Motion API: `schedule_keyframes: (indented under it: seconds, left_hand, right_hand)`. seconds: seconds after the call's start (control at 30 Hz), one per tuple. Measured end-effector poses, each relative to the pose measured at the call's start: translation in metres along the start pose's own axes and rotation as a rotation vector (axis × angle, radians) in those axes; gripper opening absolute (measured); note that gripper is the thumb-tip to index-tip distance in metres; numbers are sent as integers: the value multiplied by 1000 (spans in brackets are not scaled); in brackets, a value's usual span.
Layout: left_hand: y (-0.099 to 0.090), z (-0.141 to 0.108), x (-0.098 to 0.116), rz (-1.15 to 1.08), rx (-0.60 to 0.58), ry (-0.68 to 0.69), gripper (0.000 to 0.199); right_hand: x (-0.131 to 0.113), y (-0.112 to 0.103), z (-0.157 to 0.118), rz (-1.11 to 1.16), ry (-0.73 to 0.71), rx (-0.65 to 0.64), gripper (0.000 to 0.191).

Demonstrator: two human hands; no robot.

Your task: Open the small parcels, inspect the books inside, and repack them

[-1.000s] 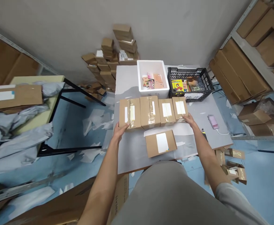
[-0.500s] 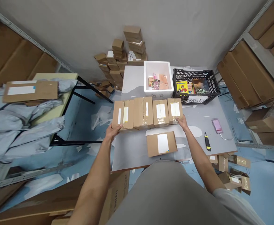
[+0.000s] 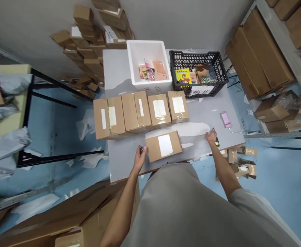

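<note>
- Held the right hand down at a slim black-and-yellow plastic box cutter, partly covering it; could not tell whether gripping it or merely resting on it.
- Held the left hand unloaded, with thumb and fingers parted, just beside the left end of a low rectangular brown cardboard box; could not tell if touching it.
- Had that box lying between the two grips, nearer the left, with a white paper label facing up.
- For a sound hold, probably needed to wrap the fingers round the cutter's body and lift straight up; saw no blade, so did best to treat both ends with care.
- With the left, seemed wise to brace the box's end flat and lightly, well apart from the cutter.
- Left of the right grip, showed a long pale patch on the grey-topped table; to its right, a blurred pink flat object.
- Beyond both grips, showed four taller taped brown cardboard boxes in a row.
- Farther still, showed a white foam bin and a black plastic crate.
</note>
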State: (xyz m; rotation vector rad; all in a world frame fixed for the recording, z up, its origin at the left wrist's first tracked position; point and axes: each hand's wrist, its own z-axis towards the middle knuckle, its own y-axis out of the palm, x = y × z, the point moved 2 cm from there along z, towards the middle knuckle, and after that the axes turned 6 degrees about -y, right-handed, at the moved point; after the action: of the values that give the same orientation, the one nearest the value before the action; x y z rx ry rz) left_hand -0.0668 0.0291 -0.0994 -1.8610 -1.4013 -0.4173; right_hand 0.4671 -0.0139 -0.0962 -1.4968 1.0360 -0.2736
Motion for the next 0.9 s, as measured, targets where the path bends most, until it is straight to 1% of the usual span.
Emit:
schedule_keyframes:
  seconds: [0.07,0.13,0.2,0.3,0.37,0.4,0.5,0.53,0.57,0.63,0.7,0.8,0.9]
  left_hand:
    - [15,-9,2,-38,-36,13,89]
    - [24,-14,8,-76,-50,18,93]
    - [29,-17,16,-82,-69,40,98]
    - [31,-22,23,-73,-122,148,99]
    - [31,-26,23,-60,-132,202,98]
    - [30,-27,21,-57,-129,209,97]
    - [29,-28,13,-73,-126,177,92]
    - [29,-26,10,-86,-130,165,90]
    - [29,-25,8,-102,-133,154,88]
    - [29,-19,7,-136,-122,125,86]
    - [30,-12,11,-165,-92,85,85]
    - [29,2,23,-179,-48,44,84]
    - [25,12,37,-140,-28,41,81]
  right_hand:
    - [24,-11,-4,-48,133,-12,70]
    - [39,-19,-8,-68,211,-47,70]
    - [45,-24,-9,-75,220,-82,70]
    - [39,-24,-9,-44,168,-122,73]
    - [26,-17,-10,17,105,-151,72]
    - [17,-11,-13,58,70,-167,68]
    - [-15,16,-29,210,-15,-238,41]
    - [-27,27,-37,267,-32,-269,36]
    - [-39,38,-45,328,-46,-310,36]
    - [-63,58,-60,449,-70,-389,44]
    - [-85,74,-70,546,-88,-441,48]
    - [-115,84,-73,635,-98,-473,46]
    - [-135,81,-68,668,-85,-478,39]
